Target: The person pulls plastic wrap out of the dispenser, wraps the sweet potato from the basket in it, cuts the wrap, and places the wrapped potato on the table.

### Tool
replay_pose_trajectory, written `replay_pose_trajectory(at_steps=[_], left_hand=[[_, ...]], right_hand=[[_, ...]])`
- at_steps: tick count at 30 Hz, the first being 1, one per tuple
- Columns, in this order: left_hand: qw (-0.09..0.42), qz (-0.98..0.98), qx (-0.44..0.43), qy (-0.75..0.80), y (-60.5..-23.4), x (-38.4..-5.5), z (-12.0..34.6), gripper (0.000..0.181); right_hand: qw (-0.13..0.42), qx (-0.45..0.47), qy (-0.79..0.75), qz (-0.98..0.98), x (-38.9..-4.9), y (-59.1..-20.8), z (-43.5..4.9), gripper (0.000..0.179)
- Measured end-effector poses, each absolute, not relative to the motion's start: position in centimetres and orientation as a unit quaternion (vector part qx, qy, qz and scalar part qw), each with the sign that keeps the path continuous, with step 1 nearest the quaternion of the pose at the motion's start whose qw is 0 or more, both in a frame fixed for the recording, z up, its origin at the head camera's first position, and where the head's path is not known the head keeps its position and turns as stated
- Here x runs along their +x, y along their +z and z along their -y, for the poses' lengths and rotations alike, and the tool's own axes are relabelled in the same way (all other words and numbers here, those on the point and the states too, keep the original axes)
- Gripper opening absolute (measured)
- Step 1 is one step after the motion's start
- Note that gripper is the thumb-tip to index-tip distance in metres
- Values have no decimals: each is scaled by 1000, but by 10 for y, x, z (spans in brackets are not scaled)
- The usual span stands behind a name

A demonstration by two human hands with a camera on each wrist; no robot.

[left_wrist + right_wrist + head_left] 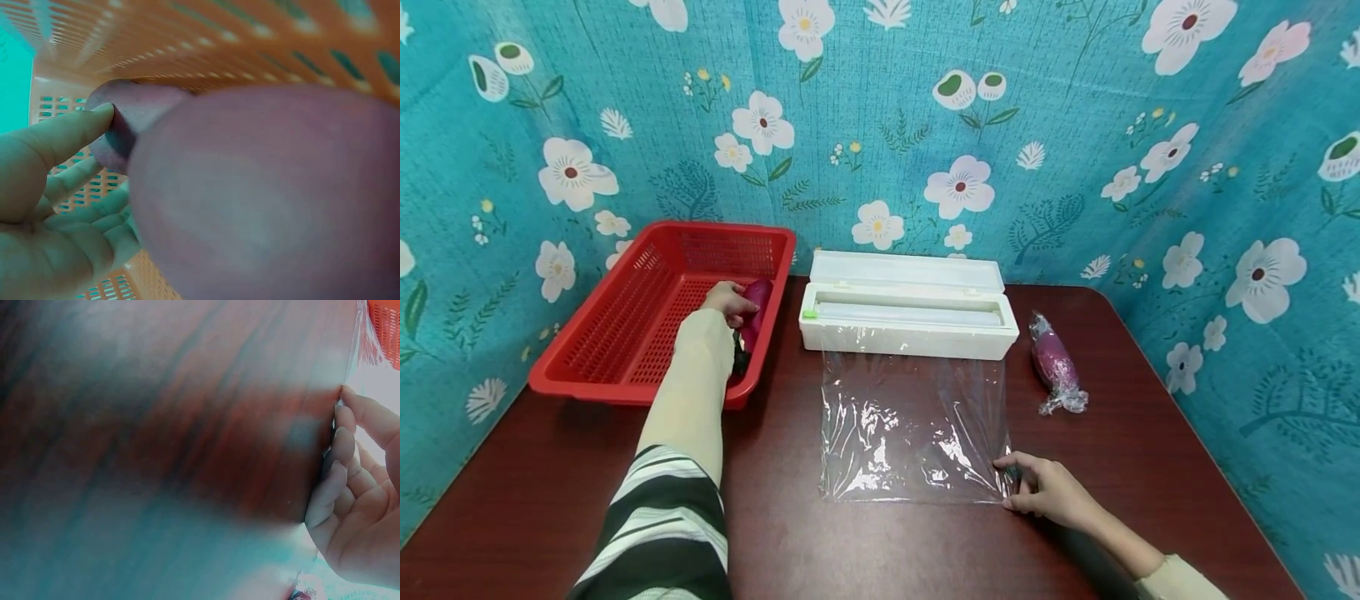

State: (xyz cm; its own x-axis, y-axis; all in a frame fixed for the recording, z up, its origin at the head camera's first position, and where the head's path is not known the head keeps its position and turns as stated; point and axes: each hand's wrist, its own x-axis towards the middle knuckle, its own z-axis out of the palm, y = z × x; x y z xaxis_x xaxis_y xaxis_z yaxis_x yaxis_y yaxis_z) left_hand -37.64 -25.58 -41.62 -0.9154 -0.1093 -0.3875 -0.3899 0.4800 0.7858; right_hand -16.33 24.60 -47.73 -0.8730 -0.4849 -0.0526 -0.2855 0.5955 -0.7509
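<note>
In the head view my left hand (726,302) reaches into the red plastic basket (658,312) at a purple elongated vegetable (758,293). The left wrist view has my thumb on one end of this vegetable (140,103), fingers on its other side; their tips are partly hidden. A second, rounded purple vegetable (262,194) fills the foreground there. My right hand (1048,492) pinches the near right corner of a clear sheet of cling film (910,433) between thumb and fingers. The film runs over the table from a roll in a white dispenser box (910,340) with its lid up.
A purple vegetable wrapped in clear film (1056,360) lies right of the dispenser. A green slider (809,314) sits at the box's left end. Something dark (740,358) lies in the basket's near right corner. A blue flowered cloth (880,125) hangs behind the brown table (820,550).
</note>
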Motion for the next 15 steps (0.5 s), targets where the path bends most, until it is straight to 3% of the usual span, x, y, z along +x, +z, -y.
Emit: replay_pose_trajectory(at_steps=[15], left_hand=[[133, -891, -148, 408, -391, -377, 257, 56]], right_hand=[[117, -223, -398, -882, -163, -481, -247, 43]])
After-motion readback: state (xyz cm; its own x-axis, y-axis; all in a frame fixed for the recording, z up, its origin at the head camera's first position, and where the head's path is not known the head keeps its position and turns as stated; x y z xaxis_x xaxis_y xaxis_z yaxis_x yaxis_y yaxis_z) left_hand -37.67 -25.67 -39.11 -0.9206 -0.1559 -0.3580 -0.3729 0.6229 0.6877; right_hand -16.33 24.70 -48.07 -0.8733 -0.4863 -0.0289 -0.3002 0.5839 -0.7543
